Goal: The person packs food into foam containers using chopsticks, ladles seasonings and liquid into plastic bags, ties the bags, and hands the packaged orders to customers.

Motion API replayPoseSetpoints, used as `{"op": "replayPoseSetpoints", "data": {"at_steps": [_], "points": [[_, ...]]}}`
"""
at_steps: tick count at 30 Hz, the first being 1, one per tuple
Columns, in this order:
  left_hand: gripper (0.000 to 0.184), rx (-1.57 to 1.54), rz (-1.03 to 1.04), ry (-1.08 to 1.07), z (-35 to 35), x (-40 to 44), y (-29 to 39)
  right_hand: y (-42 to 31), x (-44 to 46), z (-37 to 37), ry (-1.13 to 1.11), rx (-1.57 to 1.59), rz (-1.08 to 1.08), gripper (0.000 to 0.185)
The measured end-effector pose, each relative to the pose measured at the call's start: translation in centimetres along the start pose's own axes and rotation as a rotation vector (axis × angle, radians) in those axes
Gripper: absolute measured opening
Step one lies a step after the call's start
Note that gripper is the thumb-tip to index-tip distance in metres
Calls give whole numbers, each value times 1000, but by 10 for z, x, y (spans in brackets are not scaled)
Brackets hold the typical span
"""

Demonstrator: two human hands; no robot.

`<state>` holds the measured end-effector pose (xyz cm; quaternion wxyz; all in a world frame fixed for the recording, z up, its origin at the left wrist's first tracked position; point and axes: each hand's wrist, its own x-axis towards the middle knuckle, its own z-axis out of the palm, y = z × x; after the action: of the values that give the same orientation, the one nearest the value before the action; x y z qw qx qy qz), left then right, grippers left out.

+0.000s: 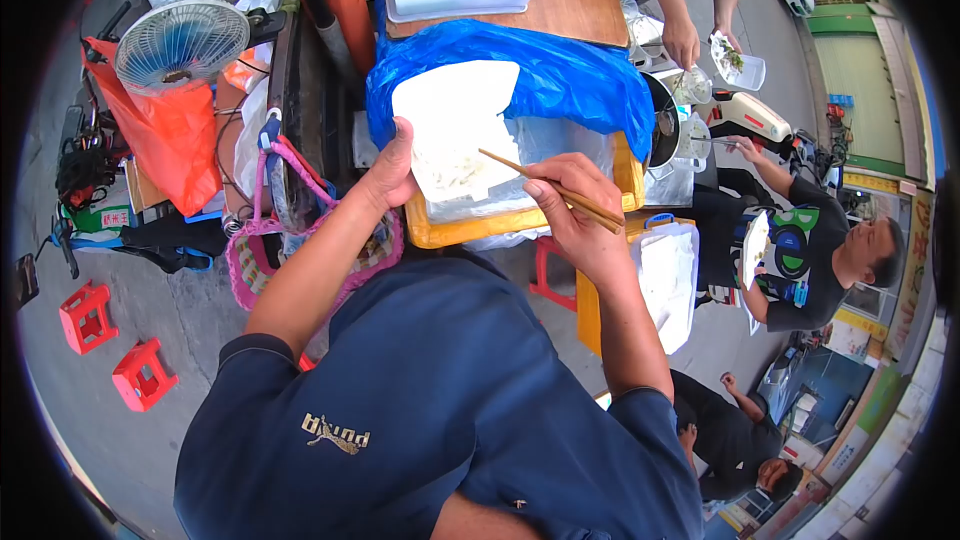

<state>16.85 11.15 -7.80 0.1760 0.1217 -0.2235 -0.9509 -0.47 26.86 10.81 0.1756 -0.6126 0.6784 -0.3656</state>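
Grasping chopsticks in the right grip, slanting far-left over pale food in a white box held in the left grip.

Grey pavement runs under the scene, showing most widely to the left of the hands. There, low down, stand two red stools; another red stool shows in part just below the hands. Farther up on the left are a fan and an orange post. Beyond the hands is a brown wooden bench. Well off to the right, shopfronts line the street, with a yellow sign. The light is daylight.
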Motion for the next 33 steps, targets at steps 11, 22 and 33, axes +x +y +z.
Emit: {"op": "replayPoseSetpoints", "data": {"at_steps": [11, 22, 33], "points": [[123, 48, 10, 35, -5, -12, 12, 70, -44, 38, 413, 572, 667, 28], [129, -19, 59, -22, 3, -23, 9, 27, -56, 79, 160, -64, -115, 18], [48, -381, 106, 204, -23, -23, 5, 34, -46, 29, 233, 216, -119, 12]]}}
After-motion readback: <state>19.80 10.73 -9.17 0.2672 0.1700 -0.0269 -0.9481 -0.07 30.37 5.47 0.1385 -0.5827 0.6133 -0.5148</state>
